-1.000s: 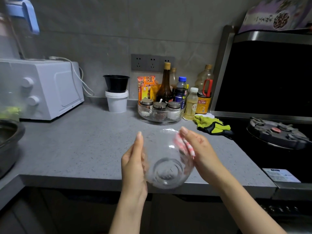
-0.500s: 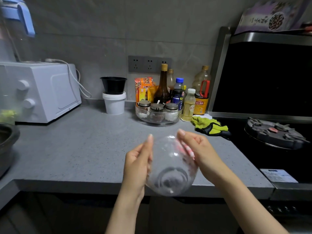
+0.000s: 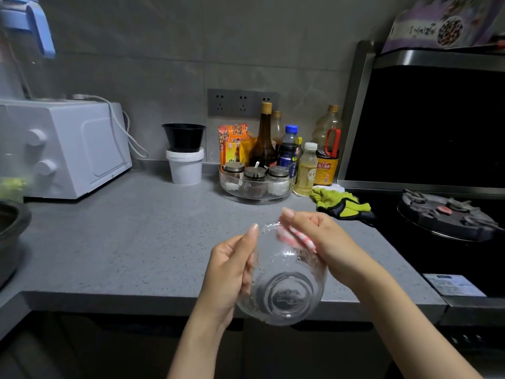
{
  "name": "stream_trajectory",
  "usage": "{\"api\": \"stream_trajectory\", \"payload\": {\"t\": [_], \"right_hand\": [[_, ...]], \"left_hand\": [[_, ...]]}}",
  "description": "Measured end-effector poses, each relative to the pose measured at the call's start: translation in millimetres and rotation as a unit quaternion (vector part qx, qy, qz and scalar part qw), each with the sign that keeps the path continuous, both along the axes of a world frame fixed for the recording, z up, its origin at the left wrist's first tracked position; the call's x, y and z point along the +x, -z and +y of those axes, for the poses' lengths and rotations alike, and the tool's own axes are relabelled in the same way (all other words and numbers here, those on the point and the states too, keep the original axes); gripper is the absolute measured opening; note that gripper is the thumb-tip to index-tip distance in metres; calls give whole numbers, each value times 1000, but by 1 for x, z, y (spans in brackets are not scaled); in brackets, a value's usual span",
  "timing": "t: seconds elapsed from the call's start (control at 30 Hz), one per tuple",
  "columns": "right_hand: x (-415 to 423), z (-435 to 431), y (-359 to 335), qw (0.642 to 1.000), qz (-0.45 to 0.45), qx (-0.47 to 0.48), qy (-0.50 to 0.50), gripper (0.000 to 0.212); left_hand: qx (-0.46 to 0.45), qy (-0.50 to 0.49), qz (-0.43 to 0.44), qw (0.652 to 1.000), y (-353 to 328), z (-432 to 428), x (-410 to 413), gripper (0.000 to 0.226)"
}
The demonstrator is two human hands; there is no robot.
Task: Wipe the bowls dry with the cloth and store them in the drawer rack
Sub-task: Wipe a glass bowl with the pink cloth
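Observation:
A clear glass bowl (image 3: 284,291) is held in the air over the front edge of the grey counter (image 3: 131,242), its base turned toward me. My left hand (image 3: 232,269) grips its left wall, thumb up along the rim. My right hand (image 3: 325,242) holds a pink-and-white striped cloth (image 3: 297,239) against the bowl's upper right side, fingers curled over the rim. Most of the cloth is hidden by the hand and the glass. No drawer rack is in view.
A white oven (image 3: 68,149) stands at the left, a dark pot (image 3: 11,231) at the left edge. At the back are a white tub with a black bowl (image 3: 185,151), a glass tray of jars (image 3: 255,184) and bottles. Green gloves (image 3: 341,205) lie beside the black stove (image 3: 448,220).
The bowl has dropped slightly and tipped, base more toward me. My left hand's fingers have curled further round its wall. My right hand has shifted the cloth along the rim.

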State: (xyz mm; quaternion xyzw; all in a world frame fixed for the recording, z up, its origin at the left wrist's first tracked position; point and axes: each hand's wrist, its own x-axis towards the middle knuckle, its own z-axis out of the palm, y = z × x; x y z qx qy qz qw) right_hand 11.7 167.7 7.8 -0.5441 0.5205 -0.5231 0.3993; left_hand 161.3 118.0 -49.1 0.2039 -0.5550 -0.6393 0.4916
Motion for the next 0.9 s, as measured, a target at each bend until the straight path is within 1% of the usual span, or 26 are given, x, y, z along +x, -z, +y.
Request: {"api": "stream_trajectory", "payload": {"t": [0.07,0.13,0.17,0.23,0.3,0.33,0.4,0.47,0.5,0.57,0.6,0.67,0.7,0.73,0.77,0.8,0.83,0.87,0.9], "right_hand": [[-1,-1,3,998,-57,-6,37,40],[-1,-3,11,992,-100,-2,72,55],[1,-3,16,989,-120,-4,88,58],[8,-2,25,982,-151,-13,111,54],[18,-1,38,974,-185,-21,129,53],[23,0,44,969,-206,-23,134,48],[29,0,54,960,-237,-20,149,39],[29,-2,57,953,-239,-3,186,36],[26,-3,58,949,-233,5,213,36],[17,-6,57,934,-234,-5,271,39],[12,-7,54,929,-225,-29,294,42],[8,-5,41,926,-161,-129,315,43],[10,-5,32,923,-122,-195,307,38],[14,-7,24,922,-79,-254,282,31],[19,-9,19,922,-14,-298,249,28],[24,-12,16,921,84,-313,217,27],[27,-15,19,911,209,-297,195,31],[27,-17,24,888,328,-270,177,37],[25,-18,31,865,409,-244,158,44]], "left_hand": [[49,-26,52,997,9,-4,-5,43],[104,-49,96,989,17,-10,-10,44],[133,-60,114,983,18,-10,-12,48],[204,-81,157,963,19,-9,-17,47],[268,-73,200,940,18,-13,-21,42],[286,-78,213,931,18,-16,-23,41],[308,-108,214,921,20,-22,-24,41],[334,-130,208,910,24,-28,-27,32],[344,-133,217,904,24,-29,-27,32],[352,-153,221,896,20,-30,-25,41],[351,-162,221,895,19,-31,-23,42],[342,-167,203,902,17,-30,-22,42],[335,-167,185,909,18,-30,-23,41],[327,-161,174,915,18,-29,-27,40],[323,-154,159,920,19,-26,-30,39],[319,-146,147,925,20,-23,-34,36],[316,-142,138,928,19,-19,-37,34],[311,-145,137,929,19,-17,-38,34],[309,-156,137,928,19,-16,-38,34]]}}
